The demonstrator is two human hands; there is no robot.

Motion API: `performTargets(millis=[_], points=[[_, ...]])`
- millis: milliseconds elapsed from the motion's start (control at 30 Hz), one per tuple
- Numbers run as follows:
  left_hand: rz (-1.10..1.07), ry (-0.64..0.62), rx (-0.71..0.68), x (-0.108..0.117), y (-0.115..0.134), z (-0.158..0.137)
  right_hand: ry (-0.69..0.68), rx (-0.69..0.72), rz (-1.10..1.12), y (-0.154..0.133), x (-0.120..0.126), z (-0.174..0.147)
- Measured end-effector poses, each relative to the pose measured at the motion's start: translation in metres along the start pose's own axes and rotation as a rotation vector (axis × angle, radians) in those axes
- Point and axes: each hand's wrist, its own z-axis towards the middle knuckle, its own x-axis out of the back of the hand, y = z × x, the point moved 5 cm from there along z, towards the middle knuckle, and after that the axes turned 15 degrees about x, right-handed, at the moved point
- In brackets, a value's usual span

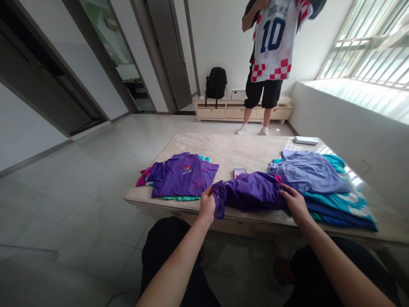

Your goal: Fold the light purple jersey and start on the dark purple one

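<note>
A crumpled purple shirt point(252, 192) stretches between my two hands at the table's near edge. My left hand point(208, 204) is closed on its left end, and my right hand point(295, 204) pinches its right end, where a bit of pink shows. Left of it lies a pile topped by a purple shirt point(185, 175) with a small colourful print; pink and green cloth peeks out beneath. On the right, a lavender shirt point(315, 172) rests on teal and blue clothes point(341, 204). Behind the held shirt sits a small patterned box point(239, 172), partly hidden.
A white oblong object point(306, 140) lies at the far right of the low table point(204, 147). Beyond the table, a person point(263, 96) holds up a white jersey point(273, 42) with red checks. A black backpack point(216, 83) stands on a low cabinet point(211, 113) by the wall.
</note>
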Motion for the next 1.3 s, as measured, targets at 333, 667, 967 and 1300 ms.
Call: performTargets(millis=[333,667,967,1300], points=[[0.219,-0.426,0.230,-0.032,-0.031,-0.026,-0.204,0.153,-0.148,0.005,-0.017,-0.004],[1.198,-0.416,-0.251,-0.049,-0.060,-0.042,-0.154,0.226,-0.126,-0.020,-0.016,-0.009],[1.199,-0.332,-0.317,-0.053,-0.050,-0.041,-0.481,0.217,-0.481,0.007,-0.011,0.002],[1.007,-0.226,-0.536,-0.054,-0.016,-0.049,-0.164,0.332,-0.888,-0.059,0.008,-0.024]])
